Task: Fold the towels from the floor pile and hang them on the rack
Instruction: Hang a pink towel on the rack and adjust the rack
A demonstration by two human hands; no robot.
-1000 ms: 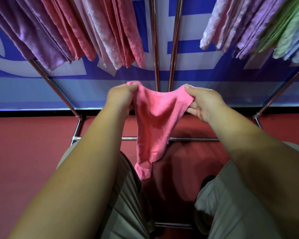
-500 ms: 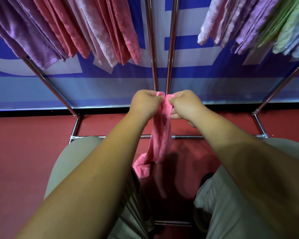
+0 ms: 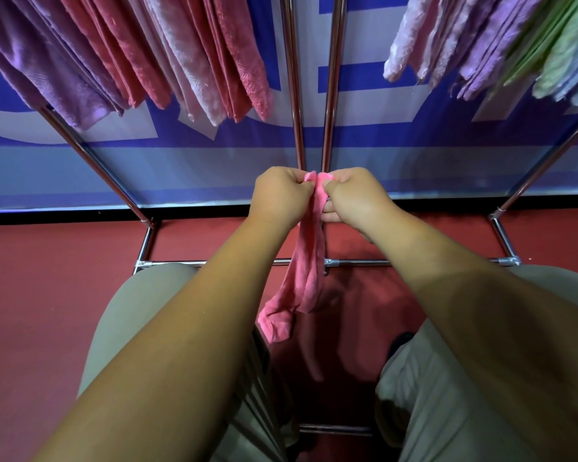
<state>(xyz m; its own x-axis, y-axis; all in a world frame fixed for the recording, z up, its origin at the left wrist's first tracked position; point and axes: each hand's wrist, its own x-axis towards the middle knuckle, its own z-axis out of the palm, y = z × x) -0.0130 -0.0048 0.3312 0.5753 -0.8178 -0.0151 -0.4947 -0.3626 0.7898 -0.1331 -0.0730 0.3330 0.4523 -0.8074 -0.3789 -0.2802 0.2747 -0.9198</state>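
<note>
One towel (image 3: 309, 278) pinched, left hand (image 3: 279, 196), right hand (image 3: 357, 198); red floor (image 3: 64, 295), blue banner (image 3: 197, 171).

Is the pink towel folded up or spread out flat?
Folded in half. Left hand and right hand pinch the pink towel's top corners together, and it hangs in a narrow doubled strip.

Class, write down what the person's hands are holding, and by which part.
Both hands, left hand and right hand, pinch the pink towel by its top corners, brought together.

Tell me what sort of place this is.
Probably an indoor staged or display area rather than a home laundry: a chrome rack packed with hanging towels, a big blue-and-white printed banner behind it, and a plain red floor.
</note>
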